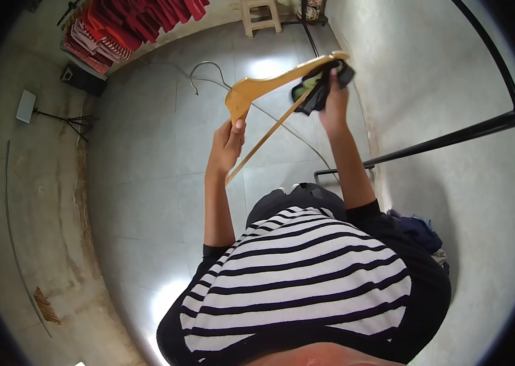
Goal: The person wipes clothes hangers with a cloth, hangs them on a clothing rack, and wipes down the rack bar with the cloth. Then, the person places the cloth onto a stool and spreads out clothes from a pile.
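Observation:
A wooden clothes hanger [273, 83] with a metal hook is held up in front of my body. Closed around its wood just below the hook is my left hand [227, 146]. My right hand [335, 104] grips a bunched dark cloth [311, 91] with a greenish patch, pressed against the far end of the hanger's upper arm. The thin lower bar of the hanger slants down and left, passing behind my left wrist. Part of the cloth is hidden by my right fingers.
Red and striped clothes [138, 27] hang at the upper left. A black rack frame [446, 141] stands on the right. At the back is a beige stool [260, 17]. A tripod [71, 120] stands left, and a clothes pile [416, 235] lies beside me at right.

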Available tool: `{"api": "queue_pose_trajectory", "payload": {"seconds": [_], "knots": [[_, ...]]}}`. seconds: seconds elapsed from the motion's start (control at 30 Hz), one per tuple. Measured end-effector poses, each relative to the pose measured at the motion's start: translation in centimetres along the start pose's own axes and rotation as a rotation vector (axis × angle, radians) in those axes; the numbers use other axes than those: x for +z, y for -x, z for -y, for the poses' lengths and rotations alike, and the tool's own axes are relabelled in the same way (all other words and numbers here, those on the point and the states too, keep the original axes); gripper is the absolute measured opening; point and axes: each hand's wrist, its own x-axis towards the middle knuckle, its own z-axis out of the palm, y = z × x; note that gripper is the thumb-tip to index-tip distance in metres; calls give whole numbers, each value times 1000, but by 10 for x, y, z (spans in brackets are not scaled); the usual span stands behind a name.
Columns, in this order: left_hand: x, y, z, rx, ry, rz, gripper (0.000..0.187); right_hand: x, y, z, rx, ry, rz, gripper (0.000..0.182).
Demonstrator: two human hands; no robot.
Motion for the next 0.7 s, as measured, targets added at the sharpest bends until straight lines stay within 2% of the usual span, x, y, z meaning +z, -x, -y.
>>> {"api": "queue_pose_trajectory", "payload": {"seconds": [0.03, 0.07, 0.1, 0.17, 0.23, 0.3, 0.37, 0.47, 0.53, 0.7], "knots": [[6, -2, -2, -4, -7, 9, 43, 0, 8, -8, 111, 16, 91, 37], [13, -6, -4, -23, 63, -8, 43, 13, 28, -11, 153, 34, 62, 38], [16, -9, -5, -43, 134, -26, 43, 10, 39, -21, 307, 77, 58, 39], [14, -13, -2, -28, 169, -33, 44, 10, 51, -32, 332, 54, 126, 39], [13, -12, -2, -106, 209, -27, 44, 9, 46, -29, 323, 61, 201, 39], [13, -9, -3, -138, 222, -13, 44, 3, 31, -16, 280, 131, 136, 38], [14, -5, -2, -176, 236, -3, 44, 1, 2, 9, 299, -32, 112, 33], [14, -1, -1, -192, 264, 32, 44, -2, -15, 23, 189, 31, 63, 30], [16, 0, 0, -225, 259, 19, 45, -5, -15, 23, 225, 66, 39, 30], [17, -7, 6, -209, 267, 19, 46, -16, 46, -19, 545, 132, 226, 31]]}}
